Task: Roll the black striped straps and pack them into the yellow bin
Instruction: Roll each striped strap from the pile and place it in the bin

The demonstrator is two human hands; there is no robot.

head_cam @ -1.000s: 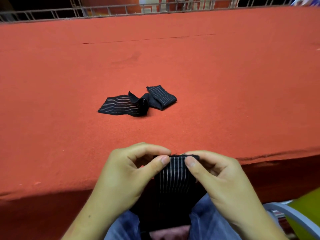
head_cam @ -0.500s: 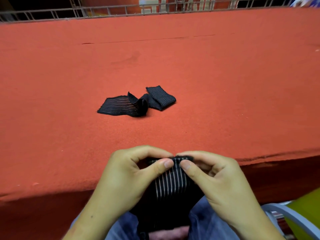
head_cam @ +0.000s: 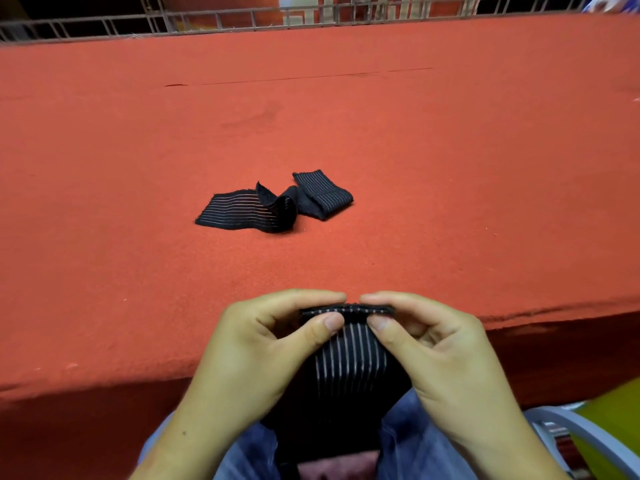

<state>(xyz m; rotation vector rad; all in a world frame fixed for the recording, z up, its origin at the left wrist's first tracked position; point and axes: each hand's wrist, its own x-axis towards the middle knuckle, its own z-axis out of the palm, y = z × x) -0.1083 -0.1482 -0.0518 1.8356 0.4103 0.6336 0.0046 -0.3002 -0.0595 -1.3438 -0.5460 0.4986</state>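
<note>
A black strap with thin pale stripes (head_cam: 349,362) hangs down over my lap in front of the table edge. My left hand (head_cam: 256,355) and my right hand (head_cam: 436,355) pinch its top end between thumbs and forefingers, with the end folded over into a small first turn. A second black striped strap (head_cam: 242,213) lies loose and crumpled in the middle of the red table. Part of the yellow bin (head_cam: 613,414) shows at the lower right corner, mostly out of frame.
The red felt-covered table (head_cam: 450,168) stretches wide ahead, its front edge just past my hands. A metal railing (head_cam: 214,22) runs along the far side. A grey chair arm (head_cam: 581,434) curves in front of the bin.
Both hands have shifted slightly nearer and lower, and the strap's top end is folded over tighter between the fingertips. The strap on the table has not moved.
</note>
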